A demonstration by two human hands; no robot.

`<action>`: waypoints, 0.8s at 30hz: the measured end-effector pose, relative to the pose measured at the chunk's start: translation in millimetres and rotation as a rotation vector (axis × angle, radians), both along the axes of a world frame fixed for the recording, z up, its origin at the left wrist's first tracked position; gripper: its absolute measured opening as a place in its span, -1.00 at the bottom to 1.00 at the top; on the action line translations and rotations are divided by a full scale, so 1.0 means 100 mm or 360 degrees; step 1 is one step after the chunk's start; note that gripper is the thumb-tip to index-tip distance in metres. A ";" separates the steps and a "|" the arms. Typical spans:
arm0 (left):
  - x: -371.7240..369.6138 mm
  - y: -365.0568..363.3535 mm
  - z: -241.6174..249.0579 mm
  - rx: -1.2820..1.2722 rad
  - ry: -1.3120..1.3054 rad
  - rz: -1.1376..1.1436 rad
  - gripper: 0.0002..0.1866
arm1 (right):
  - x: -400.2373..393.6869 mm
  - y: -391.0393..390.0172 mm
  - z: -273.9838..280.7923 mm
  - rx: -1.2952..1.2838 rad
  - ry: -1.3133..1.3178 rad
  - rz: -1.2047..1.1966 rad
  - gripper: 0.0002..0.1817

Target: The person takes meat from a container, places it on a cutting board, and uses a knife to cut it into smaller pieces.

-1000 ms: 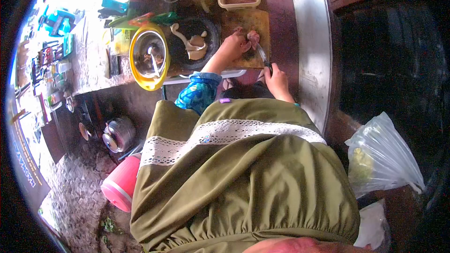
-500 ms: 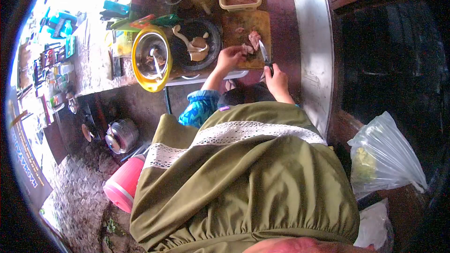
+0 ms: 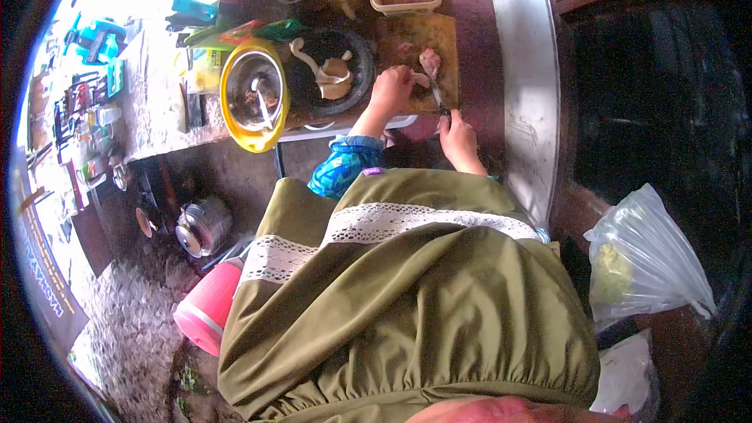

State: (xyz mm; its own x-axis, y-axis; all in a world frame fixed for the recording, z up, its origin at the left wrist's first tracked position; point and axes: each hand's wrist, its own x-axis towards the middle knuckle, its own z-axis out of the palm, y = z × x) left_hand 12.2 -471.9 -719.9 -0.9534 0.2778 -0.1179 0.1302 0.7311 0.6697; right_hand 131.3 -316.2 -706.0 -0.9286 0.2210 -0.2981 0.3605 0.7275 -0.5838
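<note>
Appears to be a kitchen, on evidence of board (image 3: pixel 432 31), knife (image 3: pixel 438 96), meat (image 3: pixel 429 61), mortar (image 3: pixel 363 70), bowl (image 3: pixel 252 142), tub (image 3: pixel 406 9) and pot (image 3: pixel 210 223) sighted.

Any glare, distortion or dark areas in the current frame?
Head view: strong fisheye curve, black corners; upper left blown out; glare along the pale ledge; right side nearly black; knife and meat small and soft, fine edges hard to read.

White light is pouring in at the upper left, bleaching out detail there, while the right side is lying in grainy shadow. Glare is whitening the pale strip (image 3: pixel 526 78) right of upper centre, and fisheye distortion is bending the edges.
</note>
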 end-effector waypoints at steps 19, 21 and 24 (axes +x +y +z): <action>0.03 -0.22 -0.16 -0.0174 -0.0126 -0.0065 -0.68 | 0.00 -0.22 -0.01 0.0069 0.0022 0.0162 -0.73; 0.05 -0.24 -0.15 -0.0130 -0.0134 -0.0039 -0.61 | -0.01 -0.25 -0.11 0.0252 0.0087 0.0234 -0.75; 0.09 -0.26 -0.16 -0.0118 0.0078 -0.0067 -0.65 | -0.03 -0.26 -0.17 0.0428 0.0117 0.0325 -0.76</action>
State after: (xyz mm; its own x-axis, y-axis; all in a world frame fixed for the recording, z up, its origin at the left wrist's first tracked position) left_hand 21.2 -497.6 -735.7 -0.9463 0.3098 -0.0928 0.1932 0.7715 0.6062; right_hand 128.2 -342.0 -722.6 -0.9786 0.0902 -0.1850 0.1559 0.9115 -0.3806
